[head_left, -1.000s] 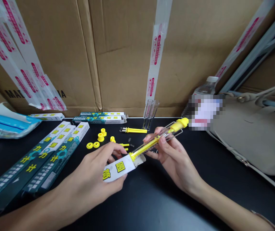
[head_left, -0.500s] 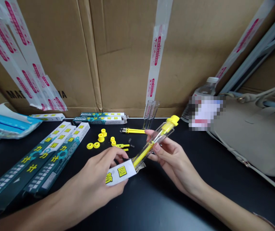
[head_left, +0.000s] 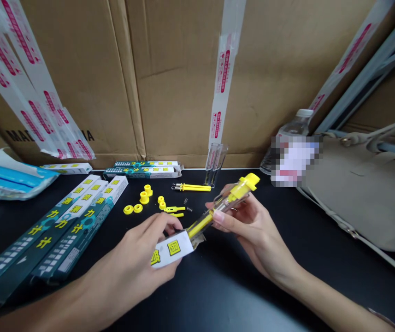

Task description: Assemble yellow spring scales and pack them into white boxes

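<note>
My left hand [head_left: 138,263] is closed around the open end of a small white box [head_left: 172,249] printed with yellow characters. My right hand [head_left: 249,228] pinches a clear tube with a yellow rod and yellow cap [head_left: 230,200], tilted up to the right. The tube's lower end sits inside the box mouth. Both hands hover just above the black table [head_left: 218,295].
Three long teal boxes [head_left: 62,226] lie at left, with more boxes [head_left: 142,169] by the cardboard wall [head_left: 169,83]. Loose yellow caps [head_left: 144,197], a yellow rod [head_left: 192,187] and clear tubes [head_left: 214,163] lie behind. A water bottle [head_left: 296,133] and a beige bag [head_left: 366,193] stand right.
The tube has slid further into the white box, so less of the yellow rod shows. My right hand moved down and left with it; the left hand stayed almost still.
</note>
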Demonstrator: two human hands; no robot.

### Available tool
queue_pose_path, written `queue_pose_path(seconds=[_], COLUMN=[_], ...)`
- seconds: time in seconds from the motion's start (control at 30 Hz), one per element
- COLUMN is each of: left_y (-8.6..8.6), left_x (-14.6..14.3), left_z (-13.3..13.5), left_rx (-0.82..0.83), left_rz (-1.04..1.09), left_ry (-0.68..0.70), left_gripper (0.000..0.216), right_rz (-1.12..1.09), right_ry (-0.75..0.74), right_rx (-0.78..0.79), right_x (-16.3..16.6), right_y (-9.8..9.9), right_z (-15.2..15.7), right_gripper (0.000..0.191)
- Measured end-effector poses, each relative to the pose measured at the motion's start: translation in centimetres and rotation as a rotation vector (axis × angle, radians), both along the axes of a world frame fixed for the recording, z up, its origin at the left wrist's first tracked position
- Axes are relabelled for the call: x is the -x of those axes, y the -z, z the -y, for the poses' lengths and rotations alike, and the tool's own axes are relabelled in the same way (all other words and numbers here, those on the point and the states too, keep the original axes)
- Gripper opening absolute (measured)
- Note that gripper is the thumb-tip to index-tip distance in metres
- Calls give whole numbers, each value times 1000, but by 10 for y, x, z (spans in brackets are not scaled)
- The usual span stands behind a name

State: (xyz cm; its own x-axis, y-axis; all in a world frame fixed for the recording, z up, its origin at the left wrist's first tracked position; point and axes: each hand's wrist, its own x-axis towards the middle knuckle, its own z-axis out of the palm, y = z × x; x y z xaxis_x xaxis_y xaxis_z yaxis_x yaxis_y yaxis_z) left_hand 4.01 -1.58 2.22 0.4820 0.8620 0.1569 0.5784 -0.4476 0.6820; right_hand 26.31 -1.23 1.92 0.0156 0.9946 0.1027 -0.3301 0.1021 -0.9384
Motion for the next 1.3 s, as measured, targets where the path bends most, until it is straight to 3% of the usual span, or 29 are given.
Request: queue_pose_path(seconds=[0.17,0.37,0.53,0.9,1.1,1.3], left_y=[-6,-4,-6,-8,-7,-6], left_x=[1,2,2,4,3,3], left_z=[-8,-11,-12,-11,-13,-12], left_rx=[17,67,50,39,40,55], left_rz=[53,53,61,78,78,76], left_ry=[-15,-19,-24,-12,-8,-24], left_gripper=[30,33,31,32,31,32], right_rz=[-59,64,57,58,57,61], right_ry=[-33,-95,-142,-298,-316,-326], right_rx=[93,121,117,119,81,148], right_x=[4,9,11,8,10,9], right_y=[5,11,14,16,19,21], right_z=[-2,-7,-6,-7,-8,-7], right_gripper=[45,59,37,31,28,31])
